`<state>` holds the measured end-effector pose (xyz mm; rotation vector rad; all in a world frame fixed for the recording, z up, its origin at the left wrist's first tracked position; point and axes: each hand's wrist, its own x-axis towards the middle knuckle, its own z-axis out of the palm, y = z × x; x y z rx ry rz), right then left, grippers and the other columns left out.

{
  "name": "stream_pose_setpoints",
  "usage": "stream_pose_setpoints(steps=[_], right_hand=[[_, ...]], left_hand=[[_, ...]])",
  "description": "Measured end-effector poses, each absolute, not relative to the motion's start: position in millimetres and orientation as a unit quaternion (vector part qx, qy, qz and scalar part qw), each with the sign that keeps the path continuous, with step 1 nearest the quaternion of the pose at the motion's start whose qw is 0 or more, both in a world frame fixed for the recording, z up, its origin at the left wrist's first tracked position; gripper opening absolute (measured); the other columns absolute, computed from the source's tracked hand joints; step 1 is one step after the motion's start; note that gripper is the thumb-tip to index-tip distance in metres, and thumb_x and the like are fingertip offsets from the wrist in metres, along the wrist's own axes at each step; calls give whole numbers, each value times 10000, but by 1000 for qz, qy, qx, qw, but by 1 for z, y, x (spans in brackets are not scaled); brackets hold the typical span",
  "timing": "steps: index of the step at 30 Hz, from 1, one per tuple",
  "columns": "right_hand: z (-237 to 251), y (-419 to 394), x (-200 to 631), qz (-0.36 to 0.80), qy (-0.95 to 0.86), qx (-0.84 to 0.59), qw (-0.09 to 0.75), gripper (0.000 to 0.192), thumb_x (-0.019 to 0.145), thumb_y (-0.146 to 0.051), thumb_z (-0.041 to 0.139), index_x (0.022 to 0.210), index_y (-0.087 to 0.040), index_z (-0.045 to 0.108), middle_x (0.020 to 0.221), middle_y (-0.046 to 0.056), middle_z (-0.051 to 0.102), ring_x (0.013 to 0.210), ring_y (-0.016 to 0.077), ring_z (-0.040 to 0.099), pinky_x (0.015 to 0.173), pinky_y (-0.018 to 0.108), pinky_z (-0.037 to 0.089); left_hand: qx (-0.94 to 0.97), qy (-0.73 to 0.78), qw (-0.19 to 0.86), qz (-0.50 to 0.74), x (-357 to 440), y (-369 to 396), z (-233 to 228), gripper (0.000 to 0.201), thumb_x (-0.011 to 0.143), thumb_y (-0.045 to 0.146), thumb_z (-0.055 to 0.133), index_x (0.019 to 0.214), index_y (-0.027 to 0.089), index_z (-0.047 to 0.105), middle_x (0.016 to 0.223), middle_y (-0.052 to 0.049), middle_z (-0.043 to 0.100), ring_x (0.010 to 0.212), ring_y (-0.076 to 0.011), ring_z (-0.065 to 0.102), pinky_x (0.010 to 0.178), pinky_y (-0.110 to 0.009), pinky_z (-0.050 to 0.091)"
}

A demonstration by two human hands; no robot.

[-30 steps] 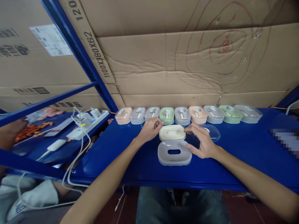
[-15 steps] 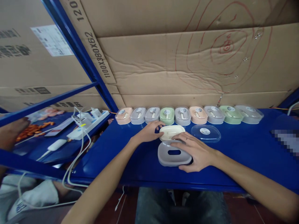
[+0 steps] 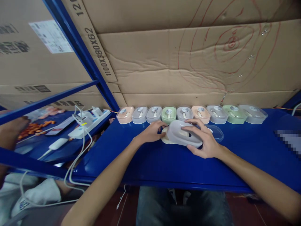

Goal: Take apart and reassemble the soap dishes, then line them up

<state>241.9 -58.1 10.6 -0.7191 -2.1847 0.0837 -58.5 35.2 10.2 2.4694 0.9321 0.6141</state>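
Since half a second ago the right hand (image 3: 204, 141) has lifted the grey tray (image 3: 182, 135) off the blue shelf (image 3: 150, 163) and carried it back, so it now sits tilted over the cream dish (image 3: 166, 140), covering most of it.

Head view: the right hand's fingers are spread and curled over the tray's top and near edge, gripping it. The left hand (image 3: 150, 133) rests at the cream dish's left end, fingers bent and held close together against its rim (whether they pinch it I cannot tell). A clear lid (image 3: 216, 132) lies just behind the right hand, partly hidden. Along the back runs a row of closed boxes (image 3: 168, 114) in peach, grey and green, against a cardboard wall (image 3: 164, 69). At far left, a white power strip (image 3: 90, 121) and its cables lie on a neighbouring shelf.
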Motion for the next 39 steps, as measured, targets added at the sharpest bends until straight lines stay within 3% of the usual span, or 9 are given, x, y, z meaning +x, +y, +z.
stream_pose_setpoints(steps=[6,12,15,18,21,26,33,39], right_hand=[[5,-51,242,41,-873,-304,378,602,908,-318,737,1493,-279,600,1573,183,489,1467,428,521,1184,673,479],[7,-49,232,35,-888,-300,348,568,920,-300,749,1479,-300,649,1614,165,490,1483,416,511,1190,682,469],[6,-45,231,30,-895,-305,325,547,943,-333,751,1481,-295,659,1638,169,474,1505,412,494,1202,687,455],[4,-43,231,30,-900,-304,310,514,959,-348,740,1462,-266,675,1626,187,488,1522,405,486,1211,684,448],[4,-43,232,32,-901,-305,306,509,951,-348,748,1445,-245,687,1612,196,512,1529,400,490,1210,661,464],[4,-43,230,42,-902,-303,305,532,926,-338,768,1445,-258,687,1625,179,517,1483,387,553,1181,621,517],[4,-43,229,58,-907,-299,289,485,923,-314,764,1396,-239,693,1633,176,509,1439,361,605,1171,564,546],[2,-42,231,54,-907,-311,277,607,907,-321,761,1491,-227,623,1679,194,455,1425,391,615,1139,587,574]], left_hand=[[883,306,278,224,-55,31,17,256,1002,306,614,1198,204,744,1034,-63,738,840,-202,630,807,-341,504],[816,364,348,285,-56,35,13,524,1135,542,369,1299,186,717,1025,-70,755,877,-211,675,806,-334,525],[806,370,354,298,-54,32,14,583,1143,594,340,1299,187,726,1194,-110,770,1045,-246,706,883,-361,546],[824,338,344,296,-52,26,19,513,1141,578,405,1322,220,725,1405,-118,727,1306,-285,660,1083,-419,508],[854,302,328,268,-51,20,25,436,1092,553,572,1397,265,690,1493,-104,688,1393,-307,620,1157,-469,475],[881,273,304,240,-50,12,30,749,835,513,912,1495,290,636,1492,-119,684,1349,-360,648,1159,-533,488],[883,282,295,232,-49,9,29,849,748,514,967,1499,305,630,1497,-118,673,1371,-391,628,1159,-563,483],[888,280,289,222,-48,7,30,853,764,515,953,1519,317,610,1543,-108,650,1428,-389,588,1207,-568,431]])
